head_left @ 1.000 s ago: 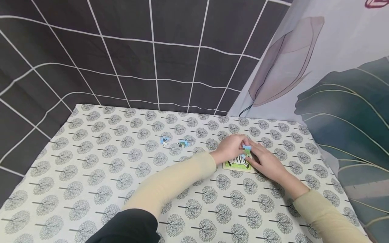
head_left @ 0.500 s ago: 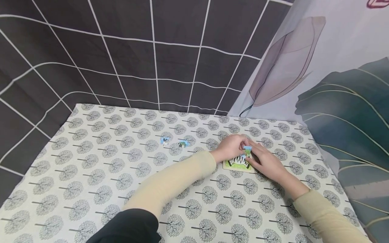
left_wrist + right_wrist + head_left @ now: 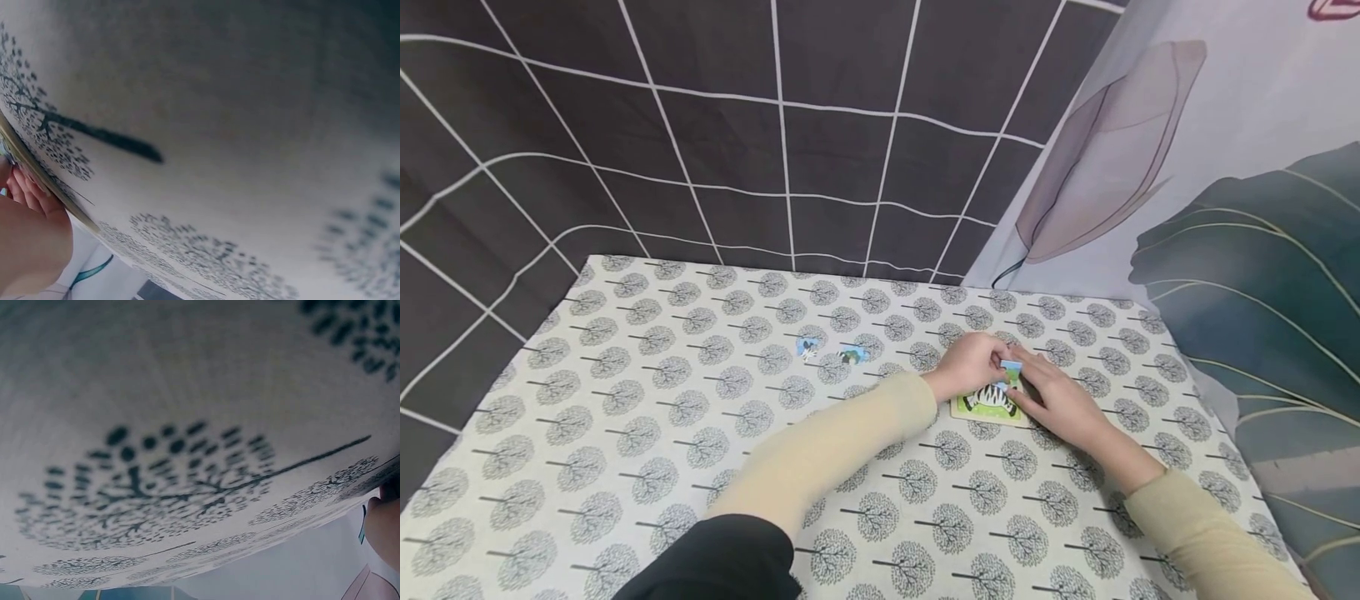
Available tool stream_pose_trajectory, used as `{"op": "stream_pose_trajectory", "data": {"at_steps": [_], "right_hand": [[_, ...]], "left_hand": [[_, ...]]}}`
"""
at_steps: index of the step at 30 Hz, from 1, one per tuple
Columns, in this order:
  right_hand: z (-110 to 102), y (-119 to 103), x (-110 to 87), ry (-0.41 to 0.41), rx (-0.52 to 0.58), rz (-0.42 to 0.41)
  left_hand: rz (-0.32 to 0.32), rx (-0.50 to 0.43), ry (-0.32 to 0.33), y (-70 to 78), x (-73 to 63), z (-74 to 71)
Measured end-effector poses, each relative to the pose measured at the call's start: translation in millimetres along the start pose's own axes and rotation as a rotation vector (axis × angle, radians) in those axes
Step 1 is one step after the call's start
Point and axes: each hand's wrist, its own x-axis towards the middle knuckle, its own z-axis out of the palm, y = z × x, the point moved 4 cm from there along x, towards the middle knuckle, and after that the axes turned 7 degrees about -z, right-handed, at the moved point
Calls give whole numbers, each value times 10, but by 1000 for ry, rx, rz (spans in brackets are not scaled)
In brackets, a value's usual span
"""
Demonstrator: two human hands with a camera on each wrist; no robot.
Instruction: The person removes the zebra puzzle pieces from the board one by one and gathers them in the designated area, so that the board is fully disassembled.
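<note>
A small square zebra puzzle board (image 3: pixel 988 412), green with a pale rim, lies at the right of the table. My left hand (image 3: pixel 972 364) reaches over its far left part, thumb and index finger curled together at a blue-and-green puzzle piece (image 3: pixel 1012 367) and pinching it over the board. From the right, my right hand (image 3: pixel 1060 400) rests along the board's edge, its fingers stretched out and its thumb touching the zebra picture. The hands hide the board's far side. Low in the left wrist view, a hand (image 3: pixel 31 240) shows beside the board's edge (image 3: pixel 47 172).
Two loose puzzle pieces lie left of the board: one with a zebra's head (image 3: pixel 807 348), one blue and green (image 3: pixel 852 355). A tree-print cloth (image 3: pixel 662 417) covers the table. A dark gridded curtain (image 3: pixel 715 142) hangs behind, a leaf-patterned one (image 3: pixel 1150 167) at the right.
The puzzle piece in my left fingers shifts very slightly to the right over the board. Both hands stay almost in place, and the loose pieces have not moved.
</note>
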Motion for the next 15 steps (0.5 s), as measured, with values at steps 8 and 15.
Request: {"op": "stream_pose_trajectory", "data": {"at_steps": [8, 15], "right_hand": [[-8, -10, 2, -7, 1, 14], [-12, 3, 6, -16, 3, 20]], "left_hand": [[-15, 25, -14, 1, 3, 24], [-7, -2, -2, 2, -9, 22]]}}
